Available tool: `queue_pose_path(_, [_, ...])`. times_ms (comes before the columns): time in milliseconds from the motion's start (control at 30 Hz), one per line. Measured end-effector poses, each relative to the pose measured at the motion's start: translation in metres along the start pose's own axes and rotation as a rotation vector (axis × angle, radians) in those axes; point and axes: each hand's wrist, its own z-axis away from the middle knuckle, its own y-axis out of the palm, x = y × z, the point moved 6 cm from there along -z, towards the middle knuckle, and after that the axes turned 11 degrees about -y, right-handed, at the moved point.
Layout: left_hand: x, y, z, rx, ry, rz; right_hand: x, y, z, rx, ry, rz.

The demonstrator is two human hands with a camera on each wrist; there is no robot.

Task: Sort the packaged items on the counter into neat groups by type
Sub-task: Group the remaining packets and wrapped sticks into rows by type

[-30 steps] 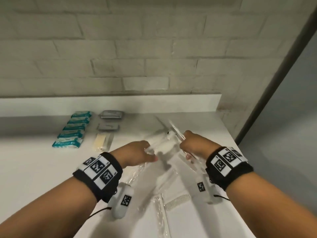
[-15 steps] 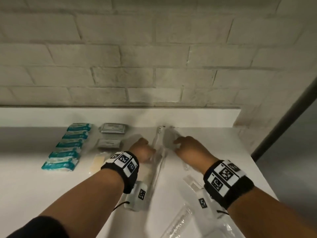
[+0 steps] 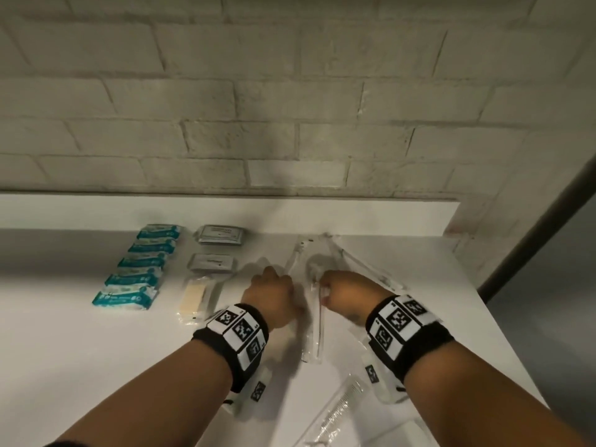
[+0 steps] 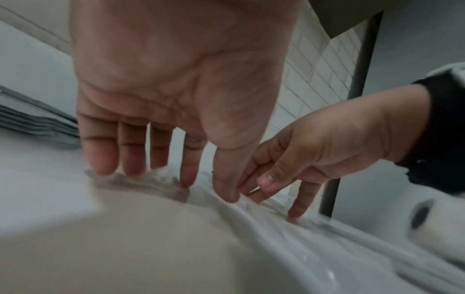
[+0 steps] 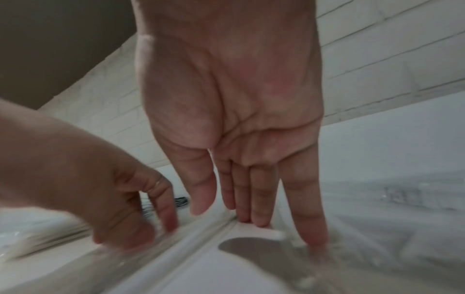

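Since a moment ago both hands have drawn back a little from the wall and now sit side by side over the long clear packets. Nearest, a clear packet with a comb lies by the front edge of the counter. Just beyond, the left hand and right hand flank one clear packet lying lengthwise between them. From overhead only the backs of the hands show; the wrist cameras show more: left fingers straight, tips pressing the plastic, and right fingers straight too, tips on the wrapper, neither hand gripping. Farther back more clear packets fan toward the wall. Well to the left lie the yellow bar, grey pouches and a row of teal packs.
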Motion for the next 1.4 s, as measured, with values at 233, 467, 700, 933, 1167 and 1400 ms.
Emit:
queue_pose_path(233, [0.004, -0.012, 0.019, -0.158, -0.036, -0.044, 0.002, 0.000, 0.009, 0.044, 0.018, -0.028])
queue_pose_path(467, [0.021, -0.016, 0.019, 0.103, -0.148, 0.524, 0.000, 0.000, 0.010, 0.058, 0.031, -0.040])
queue_pose_path(700, [0.014, -0.021, 0.021, 0.006, 0.005, 0.254, 0.013, -0.011, 0.020, 0.103, 0.012, -0.044])
queue_pose_path(933, [-0.002, -0.002, 0.020, 0.089, 0.127, -0.042, 0.050, 0.008, 0.051, 0.203, -0.131, 0.181])
queue_pose_path(1167, [0.016, -0.009, -0.001, 0.096, 0.113, 0.053, 0.041, 0.029, -0.001, 0.214, -0.060, 0.172])
queue_pose_path(1400, [0.017, -0.016, -0.015, 0.067, 0.126, -0.045, 0.043, 0.015, -0.046, 0.141, -0.117, 0.036])
